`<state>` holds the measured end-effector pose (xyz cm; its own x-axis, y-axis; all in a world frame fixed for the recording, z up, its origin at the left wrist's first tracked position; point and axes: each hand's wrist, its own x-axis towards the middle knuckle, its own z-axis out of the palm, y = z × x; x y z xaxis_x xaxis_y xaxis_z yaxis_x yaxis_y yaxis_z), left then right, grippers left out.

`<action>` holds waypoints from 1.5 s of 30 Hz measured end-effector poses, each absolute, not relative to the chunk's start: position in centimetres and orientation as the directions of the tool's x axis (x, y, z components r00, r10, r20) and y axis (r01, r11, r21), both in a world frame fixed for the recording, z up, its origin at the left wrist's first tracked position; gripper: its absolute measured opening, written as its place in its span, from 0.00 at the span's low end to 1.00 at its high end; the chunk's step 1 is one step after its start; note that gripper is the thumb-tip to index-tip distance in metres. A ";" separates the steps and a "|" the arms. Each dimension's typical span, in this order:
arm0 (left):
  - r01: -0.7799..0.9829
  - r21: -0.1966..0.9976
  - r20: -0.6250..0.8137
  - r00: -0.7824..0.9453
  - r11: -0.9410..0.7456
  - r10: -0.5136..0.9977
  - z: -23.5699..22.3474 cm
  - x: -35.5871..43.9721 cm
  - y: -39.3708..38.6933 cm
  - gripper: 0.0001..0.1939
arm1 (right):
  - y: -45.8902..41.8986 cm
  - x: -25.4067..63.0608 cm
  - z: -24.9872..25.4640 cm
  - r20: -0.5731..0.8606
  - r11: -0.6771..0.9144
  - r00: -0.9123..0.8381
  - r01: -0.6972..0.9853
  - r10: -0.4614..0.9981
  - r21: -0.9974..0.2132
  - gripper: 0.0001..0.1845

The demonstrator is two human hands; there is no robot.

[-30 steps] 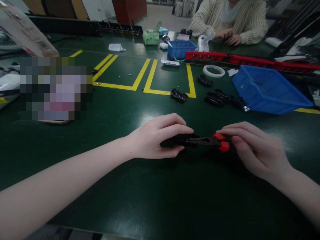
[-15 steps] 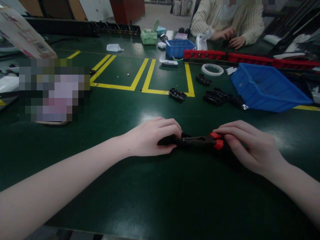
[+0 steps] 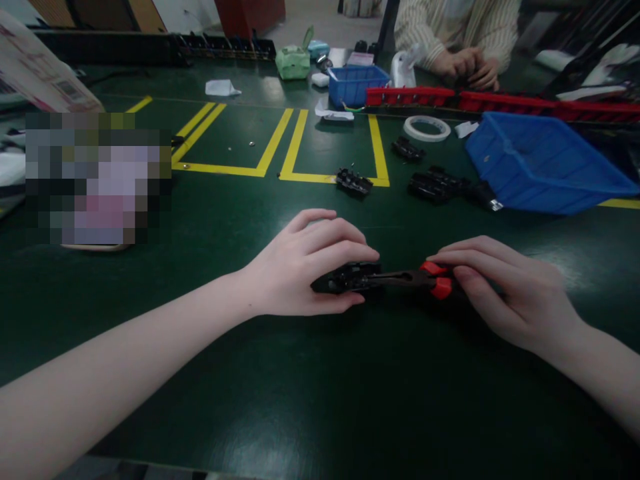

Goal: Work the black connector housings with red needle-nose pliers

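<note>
My left hand is curved around a small black plastic part, thumb along its near side and fingers over its far side. Some fingers are lifted and spread, leaving more of the part in sight. My right hand is closed around the handles of needle-nose pliers with red at the grips. The plier jaws point left, and their tips meet the right end of the black part. Exactly what the tips pinch is too dark to make out.
Further black parts lie beyond my hands. A blue bin stands at right, near a white tape roll. Red strips run across the back. Opposite, a person's hands work. A blurred-out object lies left.
My left fingers have loosened and spread, uncovering more of the black part. My right hand and the pliers have hardly moved. The view has shifted slightly.
</note>
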<state>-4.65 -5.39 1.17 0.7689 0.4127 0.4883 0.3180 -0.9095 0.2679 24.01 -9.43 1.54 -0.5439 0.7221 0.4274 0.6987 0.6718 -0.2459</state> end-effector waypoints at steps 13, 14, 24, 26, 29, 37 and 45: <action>0.296 0.110 0.519 0.797 -0.949 0.309 0.9 -4.6 -5.3 0.08 | -9.5 23.8 1.3 0.389 0.649 -0.529 0.690 0.755 -0.322 0.11; 0.294 0.111 0.522 0.796 -0.949 0.308 0.9 -4.6 -5.3 0.08 | -9.5 23.7 1.3 0.386 0.647 -0.529 0.692 0.756 -0.320 0.11; 0.288 0.136 0.583 0.750 -0.948 0.312 0.6 -4.4 -5.3 0.09 | -9.4 23.8 1.5 0.401 0.674 -0.562 0.699 0.724 -0.238 0.10; 0.358 0.200 0.520 0.750 -0.912 0.408 0.7 -4.2 -5.4 0.19 | -9.3 23.9 1.5 0.416 0.673 -0.557 0.709 0.719 -0.212 0.10; 0.448 0.286 0.354 0.772 -0.847 0.527 1.0 -3.9 -5.5 0.36 | -9.1 24.1 1.5 0.418 0.668 -0.556 0.720 0.718 -0.188 0.10; 0.408 0.380 0.276 0.806 -0.830 0.523 1.1 -3.9 -5.3 0.21 | -9.3 23.9 1.4 0.404 0.685 -0.579 0.703 0.708 -0.192 0.09; 0.358 0.363 0.318 0.820 -0.860 0.476 0.9 -4.0 -5.3 0.21 | -9.3 23.8 1.3 0.405 0.693 -0.589 0.697 0.700 -0.185 0.10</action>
